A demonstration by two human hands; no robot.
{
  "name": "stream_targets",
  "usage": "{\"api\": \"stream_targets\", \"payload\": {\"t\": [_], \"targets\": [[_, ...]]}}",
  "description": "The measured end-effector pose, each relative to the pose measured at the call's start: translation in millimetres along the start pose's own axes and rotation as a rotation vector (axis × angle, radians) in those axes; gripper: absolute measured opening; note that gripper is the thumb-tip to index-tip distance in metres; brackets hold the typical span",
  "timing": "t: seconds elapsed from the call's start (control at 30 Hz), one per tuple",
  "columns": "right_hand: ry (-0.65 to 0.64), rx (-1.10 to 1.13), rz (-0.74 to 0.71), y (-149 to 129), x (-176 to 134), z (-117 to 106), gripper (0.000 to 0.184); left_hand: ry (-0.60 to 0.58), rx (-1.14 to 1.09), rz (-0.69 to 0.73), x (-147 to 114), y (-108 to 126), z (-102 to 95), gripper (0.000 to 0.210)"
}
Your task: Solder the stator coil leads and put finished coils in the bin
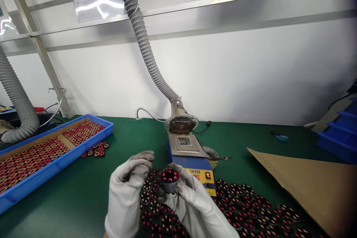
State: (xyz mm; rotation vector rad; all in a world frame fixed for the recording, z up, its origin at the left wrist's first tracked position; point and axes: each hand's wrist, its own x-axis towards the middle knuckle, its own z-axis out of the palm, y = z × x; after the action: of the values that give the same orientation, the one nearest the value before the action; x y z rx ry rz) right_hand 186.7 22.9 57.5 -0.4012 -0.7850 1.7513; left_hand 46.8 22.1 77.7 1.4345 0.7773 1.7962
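Note:
In a white glove with grey-stained fingertips, my right hand (191, 189) grips a small motor stator (170, 178). It has a ring of red coils at the top and a grey, cup-like body below. My left hand (129, 178), gloved the same way, is raised just left of it with the fingers curled in. Whatever it may hold is hidden. Under and between the hands lie many similar round stators (154, 207), dark-rimmed with red or tan segments. Another spread of them (245, 208) is at the right.
Behind my hands stands a blue and yellow heating unit (189, 160) with a metal plate, below a grey exhaust hose (145, 41). A blue tray (60, 166) of red coil parts sits at left, with several loose ones (99, 149) beside it. Brown cardboard (312, 182) lies at right.

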Motion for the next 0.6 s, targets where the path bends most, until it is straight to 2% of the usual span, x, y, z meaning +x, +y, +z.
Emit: {"api": "stream_targets", "payload": {"t": [0.03, 0.1, 0.17, 0.33, 0.5, 0.6], "targets": [[0.003, 0.021, -0.001, -0.7, -2.9, 4.8, 0.033, -0.026, 0.046, -0.036, 1.8, 2.5, 0.3, 0.011], [0.022, 0.065, -0.018, -0.7, -8.7, 15.4, 0.032, -0.165, 0.121, -0.103, 4.4, 6.6, 4.7, 0.017], [0.041, 0.097, -0.026, 0.3, -13.4, 23.9, 0.029, -0.266, 0.093, -0.103, 4.4, 8.2, 10.7, 0.018], [0.066, 0.13, -0.039, -0.4, -17.8, 25.5, 0.026, -0.225, 0.039, -0.027, 2.6, 12.4, 9.0, 0.011], [0.052, 0.193, -0.007, -1.6, -15.8, 20.5, 0.022, -0.358, 0.046, -0.085, 7.0, 15.4, 4.2, 0.025], [0.028, 0.193, -0.001, 0.0, -16.5, 24.2, 0.021, -0.283, -0.045, -0.138, 3.8, 6.9, 13.3, 0.016]]}}
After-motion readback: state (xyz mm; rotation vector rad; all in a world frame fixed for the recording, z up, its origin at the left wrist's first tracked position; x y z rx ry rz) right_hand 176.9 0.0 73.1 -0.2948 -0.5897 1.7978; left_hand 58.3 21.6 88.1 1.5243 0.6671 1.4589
